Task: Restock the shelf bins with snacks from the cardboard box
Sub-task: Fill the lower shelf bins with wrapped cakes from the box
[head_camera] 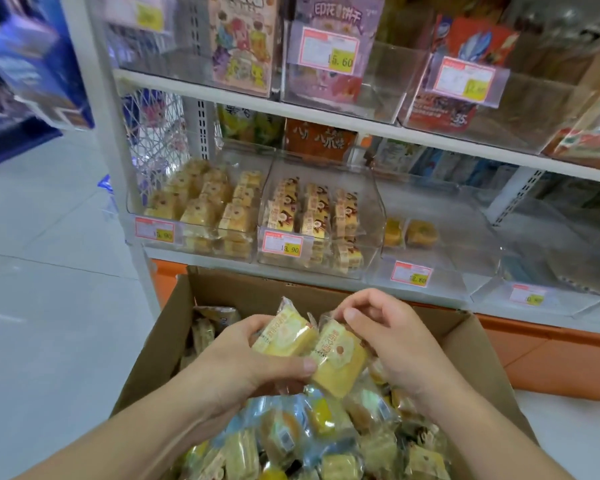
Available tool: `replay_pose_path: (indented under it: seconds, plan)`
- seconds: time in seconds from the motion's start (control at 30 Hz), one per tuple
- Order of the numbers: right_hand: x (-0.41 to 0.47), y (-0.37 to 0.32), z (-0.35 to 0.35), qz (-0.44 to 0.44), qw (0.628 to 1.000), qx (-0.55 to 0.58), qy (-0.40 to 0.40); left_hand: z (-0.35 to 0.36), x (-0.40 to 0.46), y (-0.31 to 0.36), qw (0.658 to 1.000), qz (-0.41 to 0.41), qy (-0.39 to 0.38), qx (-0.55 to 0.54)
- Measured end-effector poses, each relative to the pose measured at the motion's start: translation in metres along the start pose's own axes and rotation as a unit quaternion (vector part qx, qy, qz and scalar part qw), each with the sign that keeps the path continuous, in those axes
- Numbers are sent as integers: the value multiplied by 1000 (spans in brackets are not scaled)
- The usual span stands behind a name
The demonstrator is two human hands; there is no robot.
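An open cardboard box (174, 327) full of wrapped snack cakes sits below the shelf. Above it my left hand (243, 362) grips one yellow wrapped cake (286, 336), thumb across its front. My right hand (392, 344) holds a second yellow cake (340, 362) touching the first, fingers curled over its top edge. On the low shelf, the left clear bin (194, 216) holds several yellow cakes. The middle bin (312, 220) holds brown-printed cakes. The third bin (426, 258) holds two yellow pieces at its back.
An upper shelf (257, 102) carries clear bins with boxed biscuits and price tags. Another clear bin (561, 271) stands at the right on the low shelf. An orange base (541, 344) runs under the shelf. White tiled floor (49, 306) lies to the left.
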State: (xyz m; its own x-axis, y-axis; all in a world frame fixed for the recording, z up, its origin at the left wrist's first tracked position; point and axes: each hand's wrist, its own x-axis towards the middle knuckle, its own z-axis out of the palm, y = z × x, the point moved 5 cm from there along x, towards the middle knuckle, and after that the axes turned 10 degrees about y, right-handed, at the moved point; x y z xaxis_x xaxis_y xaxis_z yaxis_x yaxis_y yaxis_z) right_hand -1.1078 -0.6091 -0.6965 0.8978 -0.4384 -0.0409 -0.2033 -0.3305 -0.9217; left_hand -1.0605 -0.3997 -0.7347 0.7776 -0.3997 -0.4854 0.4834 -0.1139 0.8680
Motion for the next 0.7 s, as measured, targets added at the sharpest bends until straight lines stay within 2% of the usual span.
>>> replay_pose_path:
  seconds: [0.13,0.33,0.53,0.7]
  plan:
    - [6,-17,28,-57,990,-67,-107,-27,14,28,996,51,66,-46]
    - [49,-68,67,-92,994,-37,-50,-77,34,71,984,120,124,-42]
    - [83,-110,125,-230,956,-169,-63,-128,63,89,967,130,189,-111]
    - [124,-134,169,-285,937,-201,-20,-167,87,104,955,133,218,-150]
